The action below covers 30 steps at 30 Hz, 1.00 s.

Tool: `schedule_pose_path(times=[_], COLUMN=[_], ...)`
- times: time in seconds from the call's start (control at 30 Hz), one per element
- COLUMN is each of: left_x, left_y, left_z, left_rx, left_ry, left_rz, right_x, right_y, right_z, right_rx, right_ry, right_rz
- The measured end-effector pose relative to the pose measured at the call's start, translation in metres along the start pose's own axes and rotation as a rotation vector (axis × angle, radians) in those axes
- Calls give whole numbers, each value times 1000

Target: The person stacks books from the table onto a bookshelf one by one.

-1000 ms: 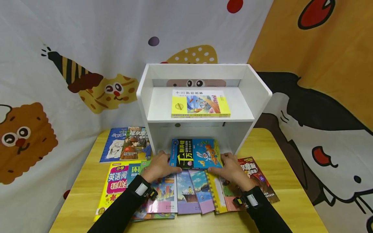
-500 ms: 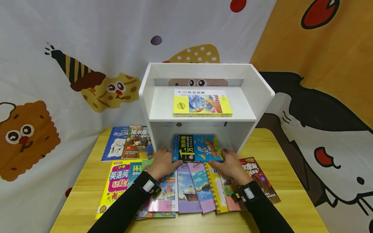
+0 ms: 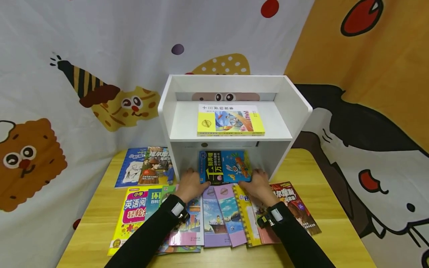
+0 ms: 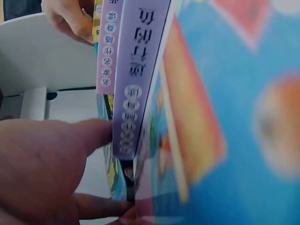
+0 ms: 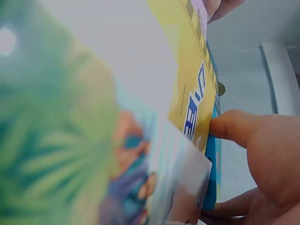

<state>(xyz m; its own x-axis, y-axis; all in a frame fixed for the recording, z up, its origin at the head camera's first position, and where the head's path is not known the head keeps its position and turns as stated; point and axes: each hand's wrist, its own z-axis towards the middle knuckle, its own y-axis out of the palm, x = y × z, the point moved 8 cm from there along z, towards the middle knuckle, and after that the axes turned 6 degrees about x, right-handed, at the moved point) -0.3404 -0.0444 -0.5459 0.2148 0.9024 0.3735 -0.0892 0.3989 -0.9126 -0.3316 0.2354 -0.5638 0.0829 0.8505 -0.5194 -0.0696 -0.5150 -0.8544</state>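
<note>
A blue picture book point(image 3: 234, 166) with a black panel and yellow lettering lies cover-up in the lower compartment of a small white bookshelf point(image 3: 231, 139). My left hand point(image 3: 189, 185) holds its left front corner, thumb along the front edge. At the right front corner, my right hand point(image 3: 259, 187) grips it the same way. In the left wrist view a purple book's spine point(image 4: 136, 79) stands close beside the left thumb and partly hides the held book. The right wrist view shows the right hand point(image 5: 276, 159) against the blue book's edge point(image 5: 212, 173); some fingertips are hidden.
A yellow book point(image 3: 206, 123) lies on the upper shelf. Several overlapping books, among them a purple one point(image 3: 214, 223) and a yellow ring-bound one point(image 3: 247, 216), spread before the shelf. Two more books point(image 3: 135, 167) lie left of it, a brown-red one point(image 3: 295, 208) right.
Both hands have moved the blue picture book away from me, deeper into the lower compartment. More of the covers of the books in front now show.
</note>
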Motion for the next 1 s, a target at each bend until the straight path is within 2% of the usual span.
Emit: schedule_pose_path(times=[0.2,0.47,0.7,1.0], left_x=[0,-6,-7,-6], left_y=[1,3,4,3], left_z=[3,7,8,9], left_rx=[36,51,40,34], left_ry=[-9,-17,-27,-20], left_rz=[-25,-46,-78,-106], right_x=[2,-3,-3,-3], right_y=[3,2,0,-3], right_z=[4,10,10,13], right_rx=[-25,8,27,4], right_ry=[21,-52,-74,-105], right_rz=[-20,-50,-76,-114])
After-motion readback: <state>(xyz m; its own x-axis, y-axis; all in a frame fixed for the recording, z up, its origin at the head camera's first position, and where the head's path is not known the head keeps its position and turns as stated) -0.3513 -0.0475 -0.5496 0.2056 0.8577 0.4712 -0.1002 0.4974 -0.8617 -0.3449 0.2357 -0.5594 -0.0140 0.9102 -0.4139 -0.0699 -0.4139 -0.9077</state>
